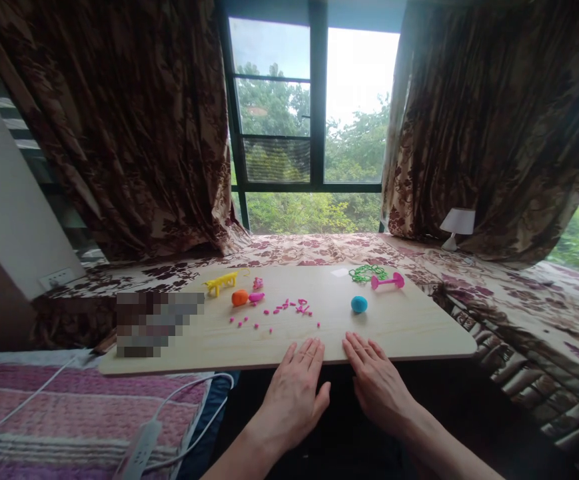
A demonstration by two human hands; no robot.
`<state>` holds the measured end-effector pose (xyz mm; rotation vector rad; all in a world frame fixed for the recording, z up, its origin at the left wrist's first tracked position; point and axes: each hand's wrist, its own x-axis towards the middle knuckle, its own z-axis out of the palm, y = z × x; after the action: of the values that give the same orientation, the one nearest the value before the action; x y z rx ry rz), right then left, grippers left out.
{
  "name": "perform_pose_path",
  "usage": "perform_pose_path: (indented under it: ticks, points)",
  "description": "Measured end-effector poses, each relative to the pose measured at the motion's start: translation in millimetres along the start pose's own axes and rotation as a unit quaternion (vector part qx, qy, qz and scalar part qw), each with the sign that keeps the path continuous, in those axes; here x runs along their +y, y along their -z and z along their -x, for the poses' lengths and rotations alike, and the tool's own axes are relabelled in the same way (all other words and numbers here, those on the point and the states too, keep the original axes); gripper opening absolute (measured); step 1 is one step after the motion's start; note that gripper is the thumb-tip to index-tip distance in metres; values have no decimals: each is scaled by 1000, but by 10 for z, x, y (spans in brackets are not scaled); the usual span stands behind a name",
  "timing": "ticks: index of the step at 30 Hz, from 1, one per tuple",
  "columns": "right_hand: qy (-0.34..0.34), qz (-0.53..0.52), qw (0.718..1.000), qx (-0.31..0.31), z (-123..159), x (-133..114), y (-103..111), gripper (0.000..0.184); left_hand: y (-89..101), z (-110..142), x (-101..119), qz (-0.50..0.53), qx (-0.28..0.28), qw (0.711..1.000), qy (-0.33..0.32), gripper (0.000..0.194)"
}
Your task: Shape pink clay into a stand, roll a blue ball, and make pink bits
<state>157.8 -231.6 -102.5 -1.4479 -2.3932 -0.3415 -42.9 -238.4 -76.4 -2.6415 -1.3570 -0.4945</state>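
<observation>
My left hand (296, 383) lies palm down at the front edge of a pale wooden tabletop (399, 337), fingers stretched out, holding nothing. To its right, my right hand (376, 377) rests the same way, flat and empty. Beyond the right hand sits a blue ball (359, 305) that looks like modelling clay. Small pink pieces (285, 305) are scattered ahead of the left hand. Farther left are an orange lump (240, 297), a pink lump (256, 298) touching or close to it, and a yellow four-legged animal figure (222, 283).
Toward the back right are a tangle of green strands (368, 273) and a pink dumbbell-shaped piece (388, 281). A blurred-out patch (156, 325) covers the table's left side. A power strip (140, 447) with white cable lies below left. A small lamp (458, 223) stands by the curtain.
</observation>
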Motion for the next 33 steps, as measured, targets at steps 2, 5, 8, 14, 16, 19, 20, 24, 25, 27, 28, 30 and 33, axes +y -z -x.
perform_pose_path:
  ticks: [2,5,8,14,16,19,20,24,25,27,28,30,33]
  points:
    - [2,-1,1000,-8,-57,-1,5,71,-24,-89,40,11,0,1000,2,57]
    - [-15,3,1000,-15,-186,55,-5,71,-49,-203,61,17,5,1000,17,61]
    - [-41,15,999,-10,-204,146,-21,71,-60,-181,15,3,10,999,32,61]
    - [-26,26,999,4,55,114,7,72,-46,-1,-41,-26,23,998,57,61]
    - [-14,21,1000,2,44,50,23,71,-44,-43,-20,-22,26,998,61,60]
    - [-17,8,1000,-5,-99,0,32,69,-49,-181,-8,-13,31,997,67,59]
    - [-23,4,1000,-7,-154,2,31,69,-52,-223,-17,-12,32,997,70,59]
    - [-41,2,999,-9,-227,51,17,69,-50,-233,-96,-14,37,995,87,55]
    - [-44,5,999,-8,-198,56,12,69,-46,-195,-111,-15,36,995,88,55]
    - [-42,11,999,-4,-107,44,6,69,-33,-102,-113,-15,33,996,84,56]
    - [-38,13,999,-3,-58,28,7,70,-25,-62,-99,-13,32,996,80,56]
    - [-25,13,1000,1,12,-14,13,71,-12,-25,-47,-4,31,997,69,56]
    - [-20,9,1000,1,5,-54,27,68,-17,-95,39,8,29,998,48,55]
